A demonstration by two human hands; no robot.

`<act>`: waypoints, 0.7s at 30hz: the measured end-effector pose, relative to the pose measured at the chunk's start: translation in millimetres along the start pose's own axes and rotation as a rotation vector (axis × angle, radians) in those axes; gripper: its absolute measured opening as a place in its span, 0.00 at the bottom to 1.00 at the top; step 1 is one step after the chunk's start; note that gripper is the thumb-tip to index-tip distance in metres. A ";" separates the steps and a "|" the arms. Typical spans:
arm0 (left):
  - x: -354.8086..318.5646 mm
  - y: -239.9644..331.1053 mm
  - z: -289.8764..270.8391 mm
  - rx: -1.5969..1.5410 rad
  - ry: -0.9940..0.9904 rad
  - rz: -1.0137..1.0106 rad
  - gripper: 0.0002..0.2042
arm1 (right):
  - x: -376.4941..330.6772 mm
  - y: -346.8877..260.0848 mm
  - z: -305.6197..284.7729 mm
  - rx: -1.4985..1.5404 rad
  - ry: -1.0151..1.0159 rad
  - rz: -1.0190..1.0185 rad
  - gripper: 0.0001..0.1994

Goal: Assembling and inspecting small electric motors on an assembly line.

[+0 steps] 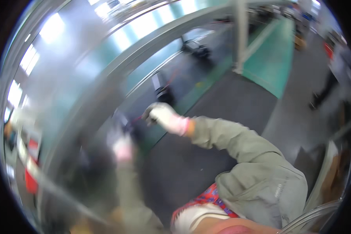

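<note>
My right hand (167, 118), in a white glove with a pink cuff, is closed, with its fingers curled and pressed together. Dark patches show at its fingertips, and what it grips is too small to make out. A thin red streak runs from there toward a dark, bluish object (123, 121) blurred by motion. My left hand (120, 143), gloved in the same way, is right at that object; its fingers are smeared, so their hold does not show. Just beyond my right hand, a black part with a silver strip (162, 89) lies on the dark work surface (218, 93).
Another black part (199, 48) lies farther along the line. A grey metal rail (117, 70) and an upright post (240, 39) frame the far side. A green panel (271, 58) stands beyond. At the right, another person (341, 70) is on the grey floor.
</note>
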State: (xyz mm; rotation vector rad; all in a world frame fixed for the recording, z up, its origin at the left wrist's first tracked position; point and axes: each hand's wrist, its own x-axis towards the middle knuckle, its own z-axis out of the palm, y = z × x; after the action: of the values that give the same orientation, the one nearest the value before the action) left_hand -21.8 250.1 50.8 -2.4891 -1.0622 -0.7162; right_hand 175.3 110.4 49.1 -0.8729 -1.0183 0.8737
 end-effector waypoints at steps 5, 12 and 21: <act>-37.1 6.2 -117.3 -0.546 0.045 0.209 0.20 | 5.3 3.5 44.2 -0.039 -0.132 0.010 0.15; -129.0 -100.8 -242.0 0.118 0.783 -0.316 0.23 | 9.1 32.5 130.7 -0.062 -0.458 0.253 0.16; -166.1 -224.6 -189.4 -1.361 0.311 -0.572 0.23 | -6.0 7.1 211.5 -0.524 -0.770 0.250 0.17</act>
State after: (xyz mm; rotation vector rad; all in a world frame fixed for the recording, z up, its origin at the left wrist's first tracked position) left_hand -346.3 212.1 135.3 -2.7268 -1.4295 -2.6014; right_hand -26.9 147.3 99.3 -1.1454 -1.8937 1.2210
